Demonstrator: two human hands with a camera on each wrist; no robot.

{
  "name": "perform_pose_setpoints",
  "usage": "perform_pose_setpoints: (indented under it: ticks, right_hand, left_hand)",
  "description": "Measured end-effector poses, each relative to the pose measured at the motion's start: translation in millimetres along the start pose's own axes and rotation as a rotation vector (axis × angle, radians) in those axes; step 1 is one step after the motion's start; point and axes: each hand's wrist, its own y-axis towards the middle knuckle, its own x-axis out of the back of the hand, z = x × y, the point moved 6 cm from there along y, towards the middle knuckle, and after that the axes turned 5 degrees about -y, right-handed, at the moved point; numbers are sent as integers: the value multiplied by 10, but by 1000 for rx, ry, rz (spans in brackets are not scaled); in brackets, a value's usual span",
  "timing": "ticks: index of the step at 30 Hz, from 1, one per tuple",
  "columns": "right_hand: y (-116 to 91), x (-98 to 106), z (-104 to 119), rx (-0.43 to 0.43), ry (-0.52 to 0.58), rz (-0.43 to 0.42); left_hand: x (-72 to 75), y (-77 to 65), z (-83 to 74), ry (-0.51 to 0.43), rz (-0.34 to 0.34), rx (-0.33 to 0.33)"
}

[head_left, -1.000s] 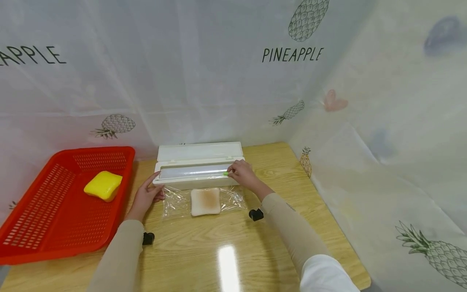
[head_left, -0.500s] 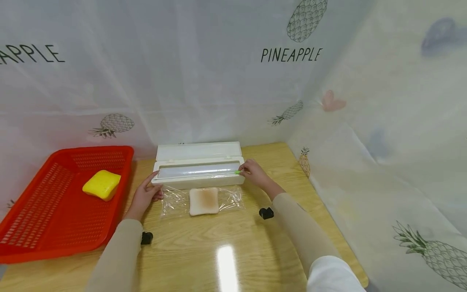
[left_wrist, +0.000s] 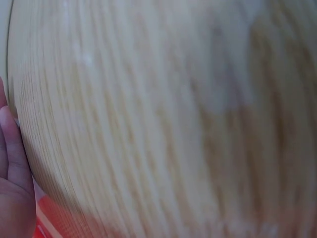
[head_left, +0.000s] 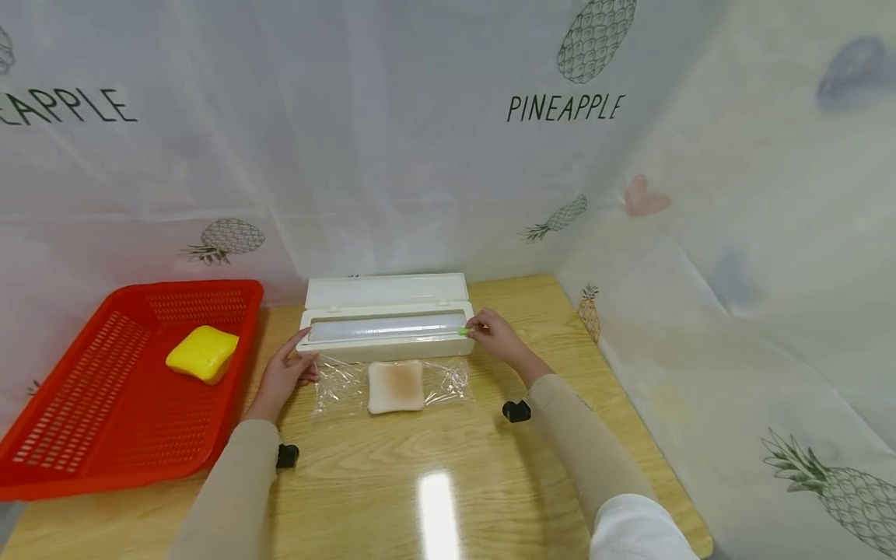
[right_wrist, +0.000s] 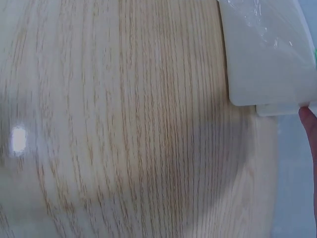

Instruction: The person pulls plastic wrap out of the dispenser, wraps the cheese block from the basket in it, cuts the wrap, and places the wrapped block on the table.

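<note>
Near the far edge of the table, a white box stands with its lid raised, and a roll of clear film lies inside. The right hand pinches a green slider at the box's right end, while the left hand grips the left end. A bread slice sits nearer the front edge, amid loose film. The step in hand looks like cutting film; the next move probably calls for releasing the slider and lifting the sheet by its corners.
</note>
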Motion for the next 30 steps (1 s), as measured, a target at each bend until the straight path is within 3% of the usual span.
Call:
perform_pose_setpoints:
  ticks: [9, 17, 24, 30]
  right_hand:
    - [-37, 11, -105, -44, 94, -25]
    - [-70, -5, -190, -79, 165, -78]
    - [-151, 33, -51, -37, 255, -143]
    - [-195, 15, -57, -132, 398, -165]
  left_hand:
    - [-4, 21, 65, 18, -1, 17]
    - [-3, 5, 30, 6, 0, 32]
    - [-24, -28, -83, 1, 2, 56]
    - [7, 6, 19, 19, -4, 62]
